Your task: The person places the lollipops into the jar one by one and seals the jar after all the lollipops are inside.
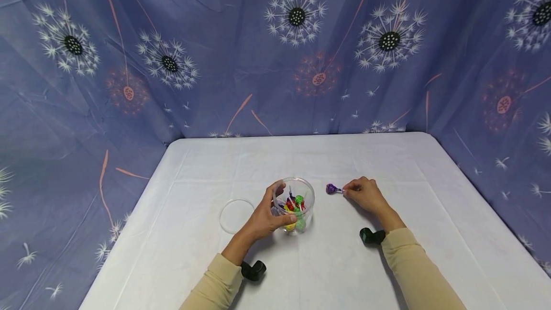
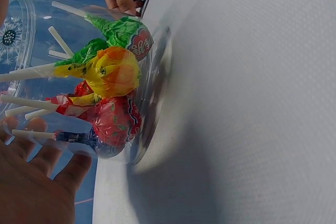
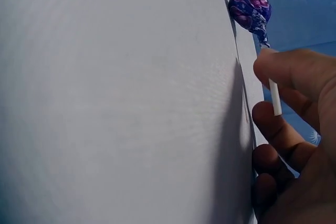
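A clear plastic jar [image 1: 306, 190] with several wrapped lollipops in it stands open on the white table. My left hand [image 1: 262, 219] grips it from the left, thumb across the near side and fingers behind. Through its wall the left wrist view shows a yellow lollipop [image 2: 113, 72], a green lollipop [image 2: 126, 32] and a red lollipop [image 2: 116, 121], sticks towards the mouth. To the right of the jar, my right hand [image 1: 365, 196] pinches the white stick of a purple lollipop [image 3: 250, 9] between thumb and finger. Its wrapped head points left, close over the tabletop.
A clear ring-shaped lid [image 1: 221, 216] lies on the table [image 1: 206, 166] left of the jar. Black wrist cameras, such as the one by the left sleeve [image 1: 255, 271], stick out below each wrist. A blue dandelion-print curtain [image 1: 241, 61] hangs behind and at the sides.
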The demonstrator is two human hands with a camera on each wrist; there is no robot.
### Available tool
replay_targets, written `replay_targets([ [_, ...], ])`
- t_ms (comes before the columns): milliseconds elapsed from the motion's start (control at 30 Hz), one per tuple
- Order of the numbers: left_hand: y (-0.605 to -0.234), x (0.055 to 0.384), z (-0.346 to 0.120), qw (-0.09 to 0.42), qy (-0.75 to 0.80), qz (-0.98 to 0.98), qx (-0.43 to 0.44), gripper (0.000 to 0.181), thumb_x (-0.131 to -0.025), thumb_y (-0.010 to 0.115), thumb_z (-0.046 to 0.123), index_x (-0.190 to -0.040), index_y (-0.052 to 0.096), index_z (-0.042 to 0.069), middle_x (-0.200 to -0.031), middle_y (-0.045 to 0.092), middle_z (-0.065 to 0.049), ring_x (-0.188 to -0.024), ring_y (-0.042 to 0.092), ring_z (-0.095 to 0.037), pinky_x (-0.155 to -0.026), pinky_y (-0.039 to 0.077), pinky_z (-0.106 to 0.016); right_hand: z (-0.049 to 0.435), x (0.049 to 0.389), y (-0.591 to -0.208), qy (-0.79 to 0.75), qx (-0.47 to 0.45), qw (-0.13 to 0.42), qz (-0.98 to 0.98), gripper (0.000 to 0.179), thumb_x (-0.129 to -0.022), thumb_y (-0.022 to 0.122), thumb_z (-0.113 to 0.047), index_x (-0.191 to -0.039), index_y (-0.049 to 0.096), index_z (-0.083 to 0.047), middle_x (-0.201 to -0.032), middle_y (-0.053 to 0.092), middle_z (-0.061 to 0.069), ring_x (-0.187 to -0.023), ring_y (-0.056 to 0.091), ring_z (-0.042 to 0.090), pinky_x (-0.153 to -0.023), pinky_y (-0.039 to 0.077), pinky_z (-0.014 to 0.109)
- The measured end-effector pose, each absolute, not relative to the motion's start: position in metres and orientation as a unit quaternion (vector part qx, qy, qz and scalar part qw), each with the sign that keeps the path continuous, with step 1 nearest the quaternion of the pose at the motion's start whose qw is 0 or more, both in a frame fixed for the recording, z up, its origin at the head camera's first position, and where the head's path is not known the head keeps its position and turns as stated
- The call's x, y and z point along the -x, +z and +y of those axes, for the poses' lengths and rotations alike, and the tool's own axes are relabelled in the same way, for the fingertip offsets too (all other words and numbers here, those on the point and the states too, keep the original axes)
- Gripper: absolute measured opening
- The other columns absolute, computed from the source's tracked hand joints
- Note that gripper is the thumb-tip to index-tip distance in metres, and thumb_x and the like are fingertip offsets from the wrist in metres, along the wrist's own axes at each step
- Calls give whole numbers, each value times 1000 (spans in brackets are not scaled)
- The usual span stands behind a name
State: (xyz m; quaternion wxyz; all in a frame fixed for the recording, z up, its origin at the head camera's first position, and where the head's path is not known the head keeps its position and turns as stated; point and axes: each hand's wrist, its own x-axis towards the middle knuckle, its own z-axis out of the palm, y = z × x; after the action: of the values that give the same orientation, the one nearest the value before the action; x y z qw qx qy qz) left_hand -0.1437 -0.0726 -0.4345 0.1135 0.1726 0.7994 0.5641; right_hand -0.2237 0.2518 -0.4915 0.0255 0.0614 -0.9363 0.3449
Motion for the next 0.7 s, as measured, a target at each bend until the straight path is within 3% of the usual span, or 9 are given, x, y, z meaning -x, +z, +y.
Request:
replay_targets([
  [167, -427, 140, -73, 114, 573, 792, -177, 91, -80, 76, 25, -149, 18, 15, -155, 28, -10, -143, 27, -32, -114, 25, -54, 251, 223, -490, 357, -67, 33, -931, 10, -85, 68, -16, -90, 74, -10, -92, 63, 12, -90, 51, 27, -75, 38, 34],
  [233, -432, 142, -73, 112, 576, 791, -176, 91, -79, 77, 28, -149, 19, 20, -155, 28, -8, -143, 27, -31, -114, 25, -54, 250, 223, -490, 366, -69, 37, -927, 10, -85, 68, -15, -91, 74, -9, -89, 63, 11, -85, 52, 24, -73, 39, 32],
  [400, -431, 141, -73, 115, 574, 791, -176, 91, -79, 76, 26, -149, 18, 21, -155, 26, -9, -143, 26, -31, -115, 24, -53, 247, 221, -488, 386, -68, 47, -919, 11, -85, 67, -13, -92, 73, -8, -84, 60, 9, -75, 48, 18, -67, 38, 28],
  [433, -426, 139, -73, 118, 575, 790, -177, 90, -80, 76, 24, -149, 18, 17, -155, 26, -11, -143, 25, -33, -114, 24, -54, 246, 221, -487, 388, -66, 48, -918, 11, -85, 67, -14, -92, 73, -9, -84, 60, 9, -75, 48, 18, -67, 38, 27],
  [700, -426, 139, -73, 118, 573, 792, -173, 90, -80, 75, 25, -149, 18, 18, -155, 26, -9, -143, 25, -33, -115, 23, -53, 241, 220, -480, 396, -57, 56, -915, 11, -88, 64, -19, -92, 72, -11, -84, 60, 7, -75, 46, 18, -62, 38, 26],
])
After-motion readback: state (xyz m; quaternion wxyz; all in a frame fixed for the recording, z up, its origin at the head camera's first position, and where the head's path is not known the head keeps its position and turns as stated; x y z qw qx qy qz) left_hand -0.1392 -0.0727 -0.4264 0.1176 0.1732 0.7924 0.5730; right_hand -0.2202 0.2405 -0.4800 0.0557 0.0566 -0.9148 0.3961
